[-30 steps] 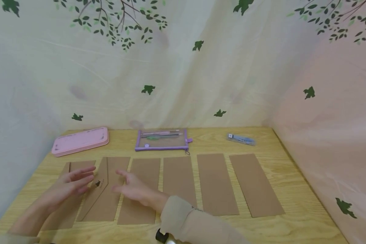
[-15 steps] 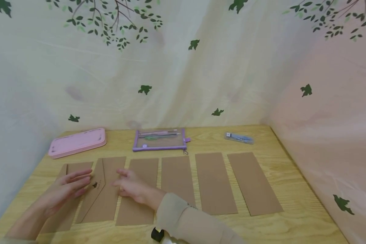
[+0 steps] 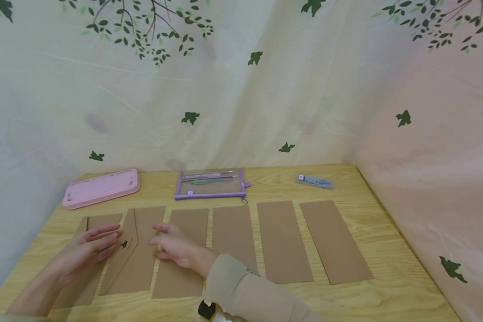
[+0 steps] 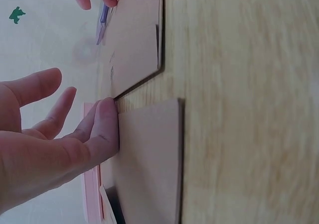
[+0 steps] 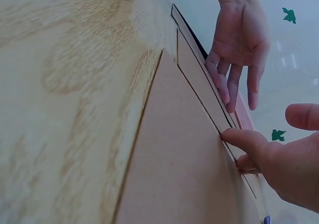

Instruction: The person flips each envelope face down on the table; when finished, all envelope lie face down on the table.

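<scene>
Several brown envelopes stand side by side in a row on the table. The second from the left, an envelope (image 3: 142,264), shows its pointed flap and a small dark print. At its left edge the left hand (image 3: 84,252) rests with fingers extended, over the leftmost envelope (image 3: 78,290). On its right side is the right hand (image 3: 181,248), fingertips at the edge, partly over the third envelope (image 3: 181,281). In the left wrist view, the left hand (image 4: 65,139) has its fingertips at an envelope's edge. The right hand (image 5: 284,164) touches envelope edges in the right wrist view, its fingers loosely extended.
Behind the row lie a pink case (image 3: 100,188) at left, a clear pouch with purple edging (image 3: 209,195) holding pens, and a small blue packet (image 3: 315,182) at right. Three more envelopes, one far right (image 3: 336,246), continue the row. A patterned curtain (image 3: 233,98) encloses the table.
The right hand's fingers have drawn slightly closer together at the second envelope's right side. The left hand has kept its pose. The whole head view has shifted a little.
</scene>
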Motion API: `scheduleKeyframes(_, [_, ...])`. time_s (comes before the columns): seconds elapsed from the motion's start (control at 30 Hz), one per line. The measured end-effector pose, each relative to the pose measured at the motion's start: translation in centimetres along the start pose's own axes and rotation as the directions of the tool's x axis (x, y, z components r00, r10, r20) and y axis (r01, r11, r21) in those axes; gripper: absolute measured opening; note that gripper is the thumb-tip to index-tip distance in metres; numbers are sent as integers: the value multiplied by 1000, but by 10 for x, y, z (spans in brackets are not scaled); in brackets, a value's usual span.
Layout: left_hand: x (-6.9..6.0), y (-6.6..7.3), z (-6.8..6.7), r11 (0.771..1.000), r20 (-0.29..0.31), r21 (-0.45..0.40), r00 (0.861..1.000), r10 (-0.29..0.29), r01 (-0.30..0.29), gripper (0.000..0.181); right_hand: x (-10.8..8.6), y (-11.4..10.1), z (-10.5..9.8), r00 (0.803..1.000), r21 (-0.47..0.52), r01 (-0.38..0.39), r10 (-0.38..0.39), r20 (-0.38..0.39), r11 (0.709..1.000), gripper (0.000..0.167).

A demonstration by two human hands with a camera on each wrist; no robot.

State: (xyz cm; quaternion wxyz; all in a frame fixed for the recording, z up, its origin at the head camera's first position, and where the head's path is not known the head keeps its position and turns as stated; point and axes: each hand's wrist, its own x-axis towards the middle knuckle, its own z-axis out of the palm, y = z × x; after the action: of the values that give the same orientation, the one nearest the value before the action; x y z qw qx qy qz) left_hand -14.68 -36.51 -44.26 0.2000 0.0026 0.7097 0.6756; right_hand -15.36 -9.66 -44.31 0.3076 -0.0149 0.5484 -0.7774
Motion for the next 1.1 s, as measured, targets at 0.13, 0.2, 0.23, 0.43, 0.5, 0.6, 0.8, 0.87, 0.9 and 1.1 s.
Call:
scheduleKeyframes(0.13, [1,2,1,1000,-15,18,1000,-7,7,27,0,-1,0,1000,3,1,-1,3,1000,59])
scheduleKeyframes(0.2, [1,3,1,1000,-20,28,1000,-8,9,27,0,-2,-1,1000,3,1,-1,6,1000,59])
scheduleKeyframes(0.23, [1,3,1,999,-21,32,1000,-9,9,27,0,-2,-1,1000,3,1,-1,8,1000,59])
scheduleKeyframes(0.43, [1,5,2,999,-26,48,1000,-10,11,28,2,-3,-3,1000,23,-5,4,26,1000,60])
scheduleKeyframes(0.5, [1,5,2,999,-28,52,1000,-10,12,28,2,-3,-4,1000,43,-10,9,29,999,60])
scheduleKeyframes(0.6, [1,5,2,998,-31,56,999,-12,14,29,4,-2,-5,999,70,-21,19,27,997,59])
scheduleKeyframes(0.8, [1,6,3,998,-38,52,999,-15,17,27,5,-2,-5,1000,76,-23,22,12,997,57])
scheduleKeyframes(0.87, [0,6,3,998,-39,52,999,-16,18,27,4,-2,-4,1000,74,-24,24,9,997,59])
scheduleKeyframes(0.9, [0,6,4,998,-40,52,999,-19,21,26,4,-2,-4,1000,72,-25,25,7,997,60])
scheduleKeyframes(1.1, [-1,6,4,999,-43,37,998,-35,37,25,4,-2,-4,999,85,-34,34,-9,996,67])
